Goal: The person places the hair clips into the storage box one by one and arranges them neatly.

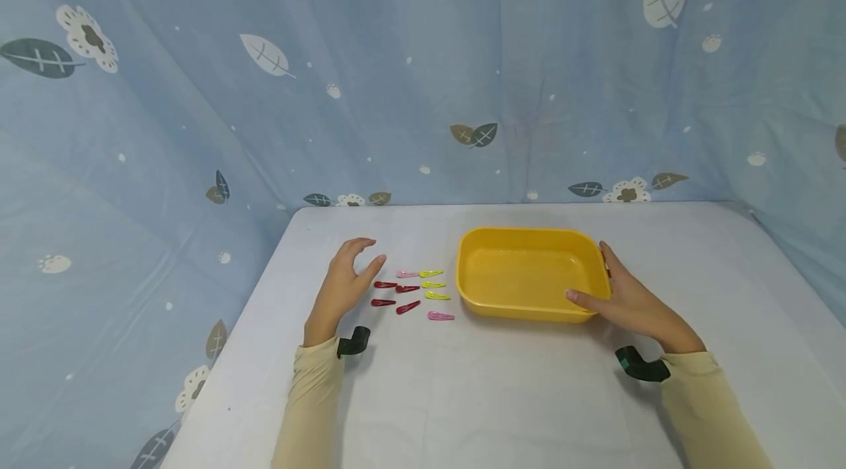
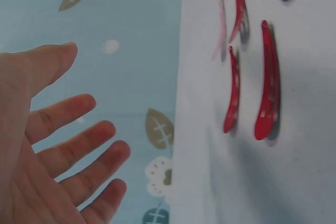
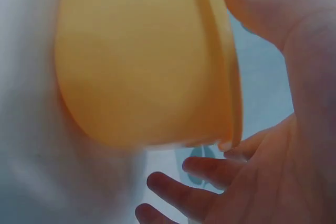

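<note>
By clips [image 1: 407, 289] | L hand [image 1: 340, 288]: spread, released | R hand [image 1: 632, 305]: half-curled, gripping yel tray [image 1: 518, 280]

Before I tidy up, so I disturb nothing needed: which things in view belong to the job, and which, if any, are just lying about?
Likely the job:
clips, beside the left hand;
tray, its rim held by the right hand.

Only surroundings, it seems:
table;
patterned cloth.

Yellow tray [image 1: 522, 274], red clips [image 2: 266, 87], leaf-patterned cloth [image 1: 377, 87]
</note>
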`<state>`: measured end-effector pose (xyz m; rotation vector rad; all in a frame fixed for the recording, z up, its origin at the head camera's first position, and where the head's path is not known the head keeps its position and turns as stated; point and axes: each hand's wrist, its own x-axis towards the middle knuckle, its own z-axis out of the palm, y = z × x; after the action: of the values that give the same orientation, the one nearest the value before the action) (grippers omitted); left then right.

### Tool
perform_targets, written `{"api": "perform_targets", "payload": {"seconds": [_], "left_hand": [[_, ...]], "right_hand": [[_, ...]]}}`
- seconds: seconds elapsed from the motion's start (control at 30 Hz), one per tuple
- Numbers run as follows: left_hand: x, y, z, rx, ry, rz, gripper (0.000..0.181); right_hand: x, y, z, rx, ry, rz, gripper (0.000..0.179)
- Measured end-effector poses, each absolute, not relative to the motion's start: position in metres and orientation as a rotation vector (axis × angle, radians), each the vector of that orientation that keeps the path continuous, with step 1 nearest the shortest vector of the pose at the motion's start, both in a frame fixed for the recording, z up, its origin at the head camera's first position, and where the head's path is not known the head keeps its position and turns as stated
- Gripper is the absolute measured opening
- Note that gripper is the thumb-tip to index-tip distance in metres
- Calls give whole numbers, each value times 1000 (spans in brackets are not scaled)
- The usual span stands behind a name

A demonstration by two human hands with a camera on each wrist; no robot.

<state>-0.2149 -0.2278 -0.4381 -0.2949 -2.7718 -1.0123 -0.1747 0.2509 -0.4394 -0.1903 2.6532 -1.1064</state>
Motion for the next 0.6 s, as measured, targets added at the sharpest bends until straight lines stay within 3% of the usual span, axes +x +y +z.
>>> {"api": "perform_targets", "payload": {"seconds": [0.6], "left_hand": [[-230, -230, -460, -261, -2893, -1081, 44]], "right_hand": [[-176, 259, -454, -311, 2593, -1206, 133]]}}
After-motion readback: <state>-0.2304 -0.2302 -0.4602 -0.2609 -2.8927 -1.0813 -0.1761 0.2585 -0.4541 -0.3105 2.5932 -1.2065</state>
